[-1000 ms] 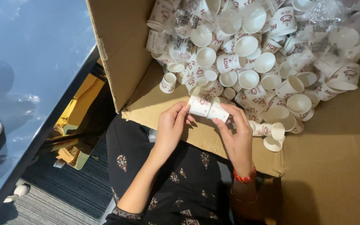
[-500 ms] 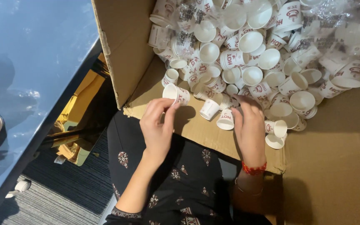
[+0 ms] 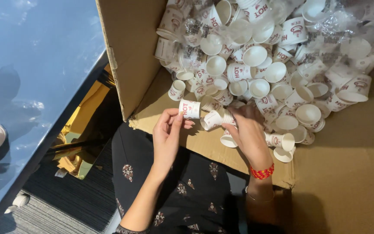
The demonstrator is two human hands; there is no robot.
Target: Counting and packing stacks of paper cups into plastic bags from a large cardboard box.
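My left hand (image 3: 166,134) pinches a small white paper cup with red print (image 3: 190,108), held on its side over the cardboard flap (image 3: 204,143). My right hand (image 3: 248,134), with a red bracelet at the wrist, grips a short stack of the same cups (image 3: 215,119) lying sideways. The two hands are a little apart, the single cup's mouth facing the stack. Just beyond them lies a big heap of loose white cups (image 3: 265,65) inside an open cardboard box (image 3: 130,52). Some cups (image 3: 282,141) lie beside my right hand.
Clear plastic wrap (image 3: 343,21) lies crumpled over cups at the back right. The box's brown wall stands at left. A blue glossy surface (image 3: 31,65) runs along the left, with yellow items (image 3: 76,143) below it and grey carpet (image 3: 78,199). My dark patterned clothing (image 3: 187,190) fills the bottom.
A second ago both hands held one cup stack together. Then they reached down to loose cups on the flap. Now each hand has lifted something: a single cup left, a stack right.
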